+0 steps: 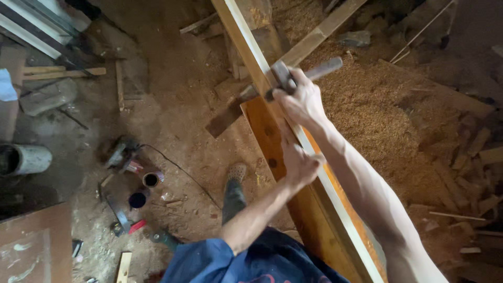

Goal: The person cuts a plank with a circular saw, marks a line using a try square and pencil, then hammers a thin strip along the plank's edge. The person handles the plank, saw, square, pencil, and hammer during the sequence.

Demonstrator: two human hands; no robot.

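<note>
My right hand (299, 100) is closed around a grey two-handled drawing tool (287, 77) set across the top edge of a long wooden plank (272, 147), which runs from my lap up toward the far sawdust heap (377, 110). My left hand (298, 165) wraps the plank's edge lower down, fingers curled shut on it. Plank looks stiff and heavy; best gripped along the narrow edge. Cans (152, 179) sit on the dirt floor (173, 115) by my shoe (234, 191).
</note>
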